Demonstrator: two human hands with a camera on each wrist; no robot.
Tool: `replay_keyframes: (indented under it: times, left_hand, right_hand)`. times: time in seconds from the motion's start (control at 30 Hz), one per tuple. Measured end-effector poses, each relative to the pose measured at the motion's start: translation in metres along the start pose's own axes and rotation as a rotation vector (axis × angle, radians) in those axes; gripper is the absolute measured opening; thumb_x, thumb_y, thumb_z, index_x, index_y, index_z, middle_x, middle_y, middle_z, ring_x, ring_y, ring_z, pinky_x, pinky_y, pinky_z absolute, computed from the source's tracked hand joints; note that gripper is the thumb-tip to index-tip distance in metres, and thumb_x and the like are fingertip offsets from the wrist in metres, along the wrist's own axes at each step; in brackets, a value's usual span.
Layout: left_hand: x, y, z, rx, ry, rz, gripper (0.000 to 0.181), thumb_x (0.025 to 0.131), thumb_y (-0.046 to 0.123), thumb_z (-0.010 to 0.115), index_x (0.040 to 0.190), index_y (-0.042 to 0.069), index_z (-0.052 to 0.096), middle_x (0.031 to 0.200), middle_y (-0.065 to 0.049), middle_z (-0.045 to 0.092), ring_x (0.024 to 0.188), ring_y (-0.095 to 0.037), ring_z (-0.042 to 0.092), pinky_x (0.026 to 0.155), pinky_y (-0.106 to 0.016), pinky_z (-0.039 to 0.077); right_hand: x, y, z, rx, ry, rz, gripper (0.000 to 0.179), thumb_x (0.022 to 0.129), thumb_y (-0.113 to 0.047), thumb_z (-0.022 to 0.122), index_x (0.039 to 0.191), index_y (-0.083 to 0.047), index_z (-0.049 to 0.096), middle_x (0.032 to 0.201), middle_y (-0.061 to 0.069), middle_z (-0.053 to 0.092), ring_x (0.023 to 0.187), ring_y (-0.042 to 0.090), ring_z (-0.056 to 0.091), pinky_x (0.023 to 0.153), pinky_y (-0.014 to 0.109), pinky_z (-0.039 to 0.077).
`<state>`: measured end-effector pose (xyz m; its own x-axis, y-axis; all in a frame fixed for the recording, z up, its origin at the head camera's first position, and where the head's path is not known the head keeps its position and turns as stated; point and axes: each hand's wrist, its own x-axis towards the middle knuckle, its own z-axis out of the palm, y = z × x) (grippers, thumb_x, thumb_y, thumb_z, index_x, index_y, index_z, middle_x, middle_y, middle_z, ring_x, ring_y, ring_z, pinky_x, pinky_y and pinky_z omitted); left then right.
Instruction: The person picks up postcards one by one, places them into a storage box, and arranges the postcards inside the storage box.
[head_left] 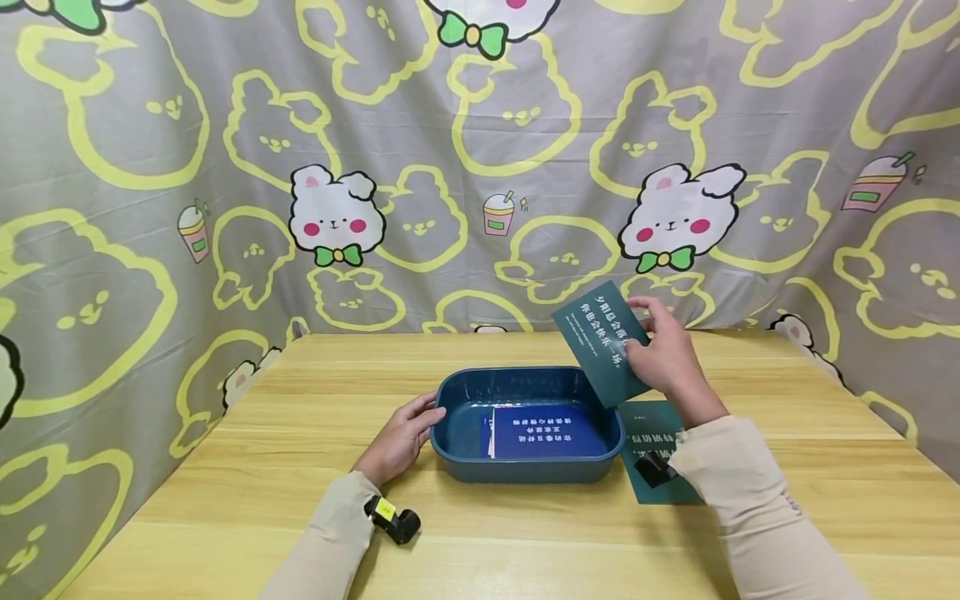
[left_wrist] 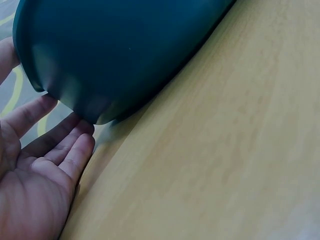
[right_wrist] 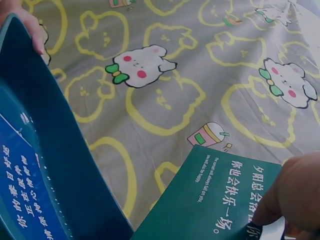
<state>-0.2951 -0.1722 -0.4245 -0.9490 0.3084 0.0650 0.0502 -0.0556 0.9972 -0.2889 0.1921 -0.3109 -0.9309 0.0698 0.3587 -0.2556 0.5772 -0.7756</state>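
Note:
My right hand (head_left: 667,354) pinches a dark green card (right_wrist: 215,200) with white Chinese and English print, thumb on its printed face. The card is raised and tilted, its lower corner overlapping the right end of a dark teal plastic basin (head_left: 525,472) in the head view. At the basin's left end, my left hand (head_left: 401,440) holds the rim, thumb over the edge and fingers (left_wrist: 75,150) against the outer wall. Inside the basin lies a blue card (head_left: 558,433) with white print, over white-edged cards. Another green card (head_left: 656,492) lies right of the basin, partly beneath my right wrist.
The basin stands on a light wood-grain table (head_left: 480,542). A grey curtain (head_left: 420,300) with yellow outlines and white cartoon animals hangs behind and along both sides. Small black cameras are strapped to both wrists, over beige sleeves (head_left: 757,508).

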Motion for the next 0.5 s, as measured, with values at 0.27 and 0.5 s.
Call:
replay_keyframes:
  times: [0.27, 0.5]
  left_hand:
    - [0.000, 0.000, 0.000, 0.005, -0.006, 0.007, 0.056, 0.101, 0.018, 0.051, 0.147, -0.006, 0.031, 0.147, -0.026, 0.035, 0.133, -0.033, 0.038, 0.108, -0.036, 0.037]
    - [0.000, 0.000, 0.001, 0.005, 0.016, -0.002, 0.055, 0.101, 0.017, 0.052, 0.147, -0.005, 0.032, 0.147, -0.024, 0.036, 0.133, -0.032, 0.038, 0.108, -0.036, 0.037]
  right_hand:
    - [-0.002, -0.001, 0.012, -0.005, -0.041, -0.059, 0.051, 0.092, 0.001, 0.050, 0.141, -0.011, 0.040, 0.109, 0.026, 0.058, 0.086, 0.038, 0.060, 0.063, 0.047, 0.059]
    - [-0.003, 0.000, 0.022, -0.029, -0.081, -0.132, 0.049, 0.092, 0.003, 0.051, 0.138, -0.011, 0.044, 0.097, 0.021, 0.058, 0.080, 0.034, 0.062, 0.060, 0.043, 0.059]
